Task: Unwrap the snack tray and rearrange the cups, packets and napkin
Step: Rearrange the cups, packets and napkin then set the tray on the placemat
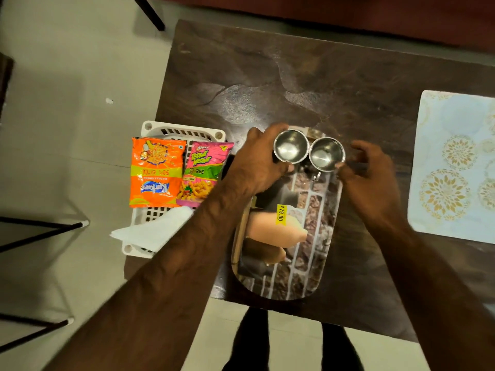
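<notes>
Head view — left hand (261, 164) fingers wrap one steel cup (291, 146); right hand (371, 180) fingers spread, touching the other cup (326, 153).

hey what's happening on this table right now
A person is standing over a dark table, working with two steel cups that sit side by side at the far end of a brick-patterned tray. The left hand grips the left cup, and the right hand touches the rim of the right cup with its fingers spread. To the left, an orange packet and a pink packet lie on a white basket, with a white napkin at its near end.
</notes>
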Demonstrator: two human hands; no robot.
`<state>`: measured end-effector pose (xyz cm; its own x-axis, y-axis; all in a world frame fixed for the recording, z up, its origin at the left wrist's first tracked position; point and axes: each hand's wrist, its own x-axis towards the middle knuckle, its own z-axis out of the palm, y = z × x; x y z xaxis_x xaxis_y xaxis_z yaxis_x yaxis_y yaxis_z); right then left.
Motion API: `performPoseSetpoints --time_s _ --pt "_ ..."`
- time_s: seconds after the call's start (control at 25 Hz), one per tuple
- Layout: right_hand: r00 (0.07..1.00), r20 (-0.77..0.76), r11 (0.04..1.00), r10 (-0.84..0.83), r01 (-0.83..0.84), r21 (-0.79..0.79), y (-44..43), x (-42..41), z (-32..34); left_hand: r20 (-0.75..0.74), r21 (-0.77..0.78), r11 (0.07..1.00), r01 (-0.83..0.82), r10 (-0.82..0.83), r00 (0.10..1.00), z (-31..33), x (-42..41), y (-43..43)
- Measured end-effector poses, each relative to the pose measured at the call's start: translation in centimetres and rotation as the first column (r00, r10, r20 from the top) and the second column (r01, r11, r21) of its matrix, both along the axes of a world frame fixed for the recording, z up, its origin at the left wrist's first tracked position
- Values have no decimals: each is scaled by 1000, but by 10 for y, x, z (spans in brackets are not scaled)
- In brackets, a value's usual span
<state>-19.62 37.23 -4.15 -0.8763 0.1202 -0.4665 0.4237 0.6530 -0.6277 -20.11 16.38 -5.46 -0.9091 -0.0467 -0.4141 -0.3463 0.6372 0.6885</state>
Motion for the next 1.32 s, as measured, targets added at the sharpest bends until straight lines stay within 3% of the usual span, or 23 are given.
performPoseSetpoints --time_s 0.08,0.16,0.32,0.4,0.52,0.64,0.72,0.8,0.88,1.04,1.16,1.32 --pt "994 -104 998 -30 35 45 -7 15 11 -65 -20 999 -28 27 998 9 8 -7" --pt "989 -143 1000 -27 24 -19 -21 28 22 -194 -80 990 -116 99 976 20 21 -24" --pt "992 58 949 114 -92 -301 -79 51 24 -351 -169 925 -339 265 898 21 60 -85" --pt "965 210 917 155 -61 -395 -120 52 20 -278 -159 907 -390 338 899 12 79 -108" --pt "917 390 925 84 73 -372 -174 39 8 -175 -118 912 -394 371 912 6 97 -114" --pt "924 383 951 -6 123 -283 -206 27 -10 -269 -189 871 -454 399 877 8 103 -128" --pt "933 361 971 -15 100 -218 -216 26 -23 -255 -325 779 -536 474 843 4 101 -152" --pt "942 336 980 0 67 -189 -221 29 -33 -107 -456 716 -528 545 831 -3 97 -176" --pt "948 317 970 -26 100 -221 -223 32 -38 56 -459 749 -478 562 825 -13 92 -188" --pt "925 365 891 -104 250 -380 -214 36 -36 89 -411 758 -507 587 805 -23 85 -192" --pt "890 440 774 -122 363 -519 -192 38 -17 96 -430 760 -487 575 813 -29 84 -193" --pt "837 536 677 -113 460 -575 -137 58 -6 54 -442 771 -460 534 844 -32 84 -193"
